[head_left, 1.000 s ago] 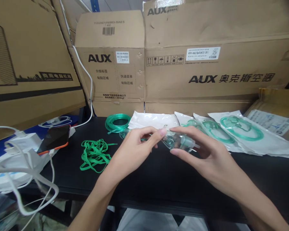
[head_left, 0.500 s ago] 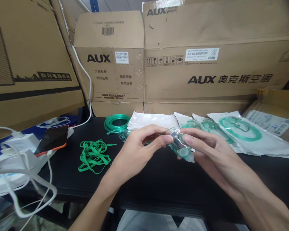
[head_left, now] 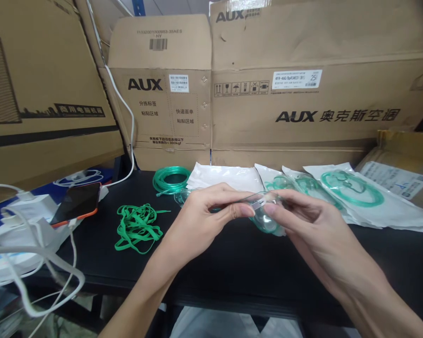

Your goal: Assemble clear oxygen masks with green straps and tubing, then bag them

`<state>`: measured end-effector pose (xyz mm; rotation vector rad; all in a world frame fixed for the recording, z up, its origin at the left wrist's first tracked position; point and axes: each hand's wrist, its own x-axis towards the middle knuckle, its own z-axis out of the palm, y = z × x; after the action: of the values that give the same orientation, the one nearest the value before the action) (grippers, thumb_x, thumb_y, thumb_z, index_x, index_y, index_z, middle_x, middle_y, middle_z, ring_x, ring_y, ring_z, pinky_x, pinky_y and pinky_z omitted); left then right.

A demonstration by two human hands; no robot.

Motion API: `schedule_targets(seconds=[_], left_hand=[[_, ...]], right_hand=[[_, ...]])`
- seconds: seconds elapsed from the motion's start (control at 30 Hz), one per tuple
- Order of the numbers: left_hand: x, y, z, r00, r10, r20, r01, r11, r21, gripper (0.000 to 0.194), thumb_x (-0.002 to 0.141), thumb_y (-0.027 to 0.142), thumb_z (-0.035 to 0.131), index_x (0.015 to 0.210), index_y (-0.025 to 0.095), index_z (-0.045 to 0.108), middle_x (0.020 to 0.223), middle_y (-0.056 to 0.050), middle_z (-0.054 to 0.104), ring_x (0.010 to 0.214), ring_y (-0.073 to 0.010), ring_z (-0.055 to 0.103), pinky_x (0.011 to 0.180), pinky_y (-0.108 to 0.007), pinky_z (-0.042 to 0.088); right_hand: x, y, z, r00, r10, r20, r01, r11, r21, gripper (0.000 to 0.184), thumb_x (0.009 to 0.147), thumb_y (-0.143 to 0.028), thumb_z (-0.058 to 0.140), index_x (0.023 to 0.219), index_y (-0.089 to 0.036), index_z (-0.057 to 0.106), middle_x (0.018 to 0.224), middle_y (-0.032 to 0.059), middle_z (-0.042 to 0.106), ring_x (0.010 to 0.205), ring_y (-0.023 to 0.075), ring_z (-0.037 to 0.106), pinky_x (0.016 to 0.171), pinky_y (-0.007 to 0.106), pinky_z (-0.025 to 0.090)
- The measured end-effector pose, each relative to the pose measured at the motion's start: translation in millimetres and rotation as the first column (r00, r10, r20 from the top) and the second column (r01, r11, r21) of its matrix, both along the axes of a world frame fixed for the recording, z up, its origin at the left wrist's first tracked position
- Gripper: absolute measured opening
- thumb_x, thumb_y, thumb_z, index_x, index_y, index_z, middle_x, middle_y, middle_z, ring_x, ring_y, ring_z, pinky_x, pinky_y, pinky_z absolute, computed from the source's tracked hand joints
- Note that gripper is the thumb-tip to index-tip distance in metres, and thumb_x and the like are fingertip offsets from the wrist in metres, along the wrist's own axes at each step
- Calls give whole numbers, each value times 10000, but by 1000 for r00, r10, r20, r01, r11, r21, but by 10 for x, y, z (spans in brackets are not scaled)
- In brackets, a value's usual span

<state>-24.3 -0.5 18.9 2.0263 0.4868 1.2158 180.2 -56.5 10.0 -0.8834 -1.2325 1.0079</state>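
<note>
A clear green-tinted oxygen mask (head_left: 270, 224) is held above the black table between my two hands. My left hand (head_left: 216, 206) pinches a small metal nose strip (head_left: 256, 205) at the mask's upper edge between thumb and fingers. On the other side, my right hand (head_left: 299, 209) grips the mask, its thumb pressing near the strip and its fingers behind the rim. Part of the mask is hidden by my fingers. Behind my left hand lies another clear mask piece (head_left: 179, 197), mostly covered. Left of that hand sits a tangled heap of green elastic strap (head_left: 138, 227).
A coil of green tubing (head_left: 171, 180) lies at the back of the black table (head_left: 232, 272). White packets (head_left: 352, 188) with green masks and tubing are at the right. A phone (head_left: 78, 202), chargers and white cables crowd the left. Cardboard boxes (head_left: 303, 112) wall the back.
The mask has turned in my hands so its pointed end no longer sticks out below. My left thumb has shifted slightly right along the strip.
</note>
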Motion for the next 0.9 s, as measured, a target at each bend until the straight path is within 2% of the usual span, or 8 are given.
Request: schedule_targets(seconds=[0.07,0.2,0.3,0.47,0.57,0.67,0.8,0.9], left_hand=[[0,6,-11,999,27,-24,-26,1000,14,204,976,324,781,1165,296,854,1067,-1,816,970,-142,699,883,-223,505],[7,5,-14,996,74,-53,-70,995,69,176,970,347,787,1106,268,867,1014,-2,801,924,-137,692,855,-230,499],[13,1,-3,993,92,-76,-85,992,96,180,979,349,775,1099,247,861,998,-4,792,914,-137,689,849,-236,498],[0,-22,16,982,116,-149,-106,992,73,178,981,372,770,1063,234,848,957,7,762,879,-135,651,796,-244,474],[-10,-58,34,971,147,-189,-134,988,79,169,989,389,759,1006,244,844,884,24,721,786,-119,575,731,-247,433],[-15,-89,63,967,151,-204,-139,988,75,172,992,384,754,958,238,838,864,26,713,741,-116,529,691,-256,401],[-28,-94,92,966,103,-237,-101,995,20,163,984,369,757,939,230,831,882,15,735,770,-132,544,696,-266,389],[-34,-78,91,965,54,-256,-62,998,-24,156,977,363,762,923,230,824,879,18,732,777,-133,537,701,-267,382]], right_hand=[[-19,1,-4,997,-76,34,74,996,44,218,800,-312,939,1002,-284,862,983,23,777,973,237,672,866,333,512],[-26,5,-24,977,-177,122,161,978,131,70,851,-326,891,899,-297,850,925,7,729,873,206,611,795,333,476],[-8,4,-23,967,-199,162,174,973,154,42,854,-317,879,854,-298,842,871,3,703,817,194,570,745,329,456],[36,0,-10,960,-188,207,154,974,169,97,806,-255,913,852,-310,849,888,2,719,854,196,560,727,310,447],[78,8,-24,966,-138,221,102,981,166,102,833,-238,895,885,-310,845,916,0,714,912,205,561,757,313,436],[133,14,-25,971,-36,238,8,993,118,70,871,-253,868,913,-295,830,933,4,712,920,210,562,778,323,431],[187,5,6,956,97,276,-110,993,32,37,928,-296,818,961,-282,807,959,4,701,904,205,558,770,315,433],[177,-2,19,949,159,272,-168,986,10,52,922,-302,827,936,-273,787,940,-8,688,888,190,574,762,290,441]])
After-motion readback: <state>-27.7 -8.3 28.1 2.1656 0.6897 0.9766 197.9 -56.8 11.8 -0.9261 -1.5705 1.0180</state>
